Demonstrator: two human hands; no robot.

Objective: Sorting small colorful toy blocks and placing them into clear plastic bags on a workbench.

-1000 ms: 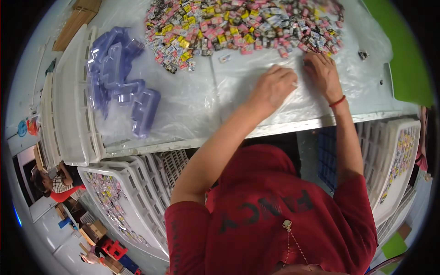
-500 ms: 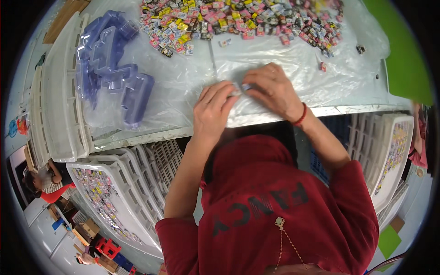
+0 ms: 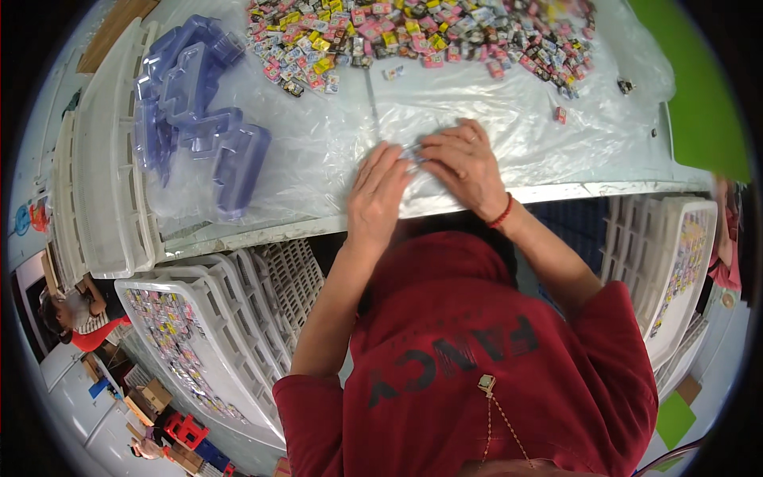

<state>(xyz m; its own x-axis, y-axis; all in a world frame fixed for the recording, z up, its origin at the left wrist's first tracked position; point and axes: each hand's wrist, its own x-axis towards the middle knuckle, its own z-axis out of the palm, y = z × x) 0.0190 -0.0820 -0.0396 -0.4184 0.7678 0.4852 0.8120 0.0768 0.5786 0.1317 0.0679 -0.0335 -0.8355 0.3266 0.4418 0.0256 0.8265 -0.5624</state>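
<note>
Just above the table's near edge, my left hand [image 3: 375, 189] and my right hand [image 3: 470, 165] meet fingertip to fingertip. Between them is a small pale bluish piece [image 3: 412, 153], pinched from both sides. It is mostly covered by the fingers, so its exact kind does not show. Under the hands lies a clear plastic sheet [image 3: 318, 163]. Beyond them spreads a large heap of tiny box-shaped pieces [image 3: 433, 44] in pink, yellow, black, white and blue. A few lie apart from the heap, among them a red-pink one [image 3: 561, 115] to the right.
Blue-violet translucent plastic trays [image 3: 238, 171] are piled on the table's left. White crates [image 3: 203, 346] filled with small pieces stand below at left, another crate [image 3: 675, 270] at right. A green sheet [image 3: 703, 95] covers the right end. Other people sit far left.
The hands, slightly apart before with a small piece in each, have come together at the fingertips. My right hand has shifted a little left.
</note>
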